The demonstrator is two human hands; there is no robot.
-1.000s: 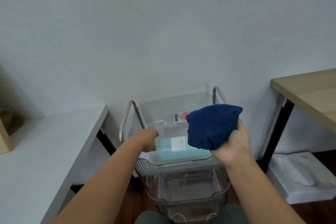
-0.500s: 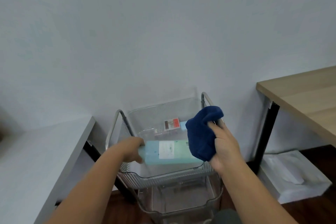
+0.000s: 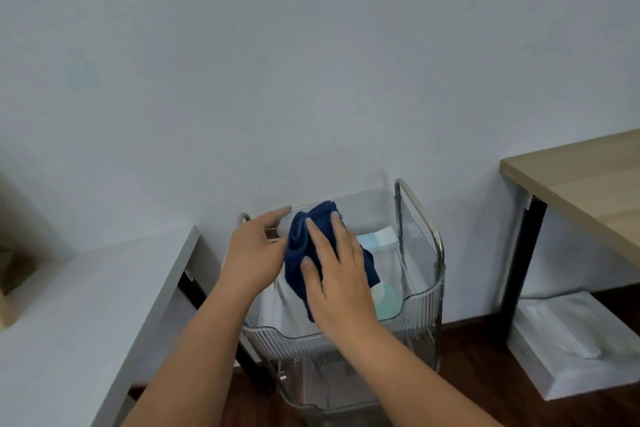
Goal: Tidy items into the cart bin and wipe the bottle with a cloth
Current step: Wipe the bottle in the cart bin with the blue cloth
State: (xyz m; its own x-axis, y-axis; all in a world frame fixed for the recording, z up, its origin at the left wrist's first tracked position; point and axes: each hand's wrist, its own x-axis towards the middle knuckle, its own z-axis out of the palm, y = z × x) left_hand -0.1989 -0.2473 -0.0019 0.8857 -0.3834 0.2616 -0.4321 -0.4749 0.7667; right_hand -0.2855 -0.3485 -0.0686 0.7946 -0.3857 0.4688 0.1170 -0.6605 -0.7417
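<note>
My left hand (image 3: 252,253) grips the left end of a pale bottle (image 3: 370,220), held sideways above the clear top bin (image 3: 415,305) of the cart. My right hand (image 3: 339,281) presses a dark blue cloth (image 3: 301,243) over the middle of the bottle, fingers spread on the fabric. The cloth hides most of the bottle; only its two ends show. Pale blue packets (image 3: 377,241) lie inside the bin under the hands.
The cart has metal handles (image 3: 419,212) and a second clear bin (image 3: 329,392) below. A white desk (image 3: 86,288) stands close on the left, a wooden table (image 3: 588,177) on the right. A white package (image 3: 571,340) lies on the dark floor.
My left hand lifted the bottle out of the bin to rim height. My right hand brought the cloth down onto the bottle and now covers its middle.
</note>
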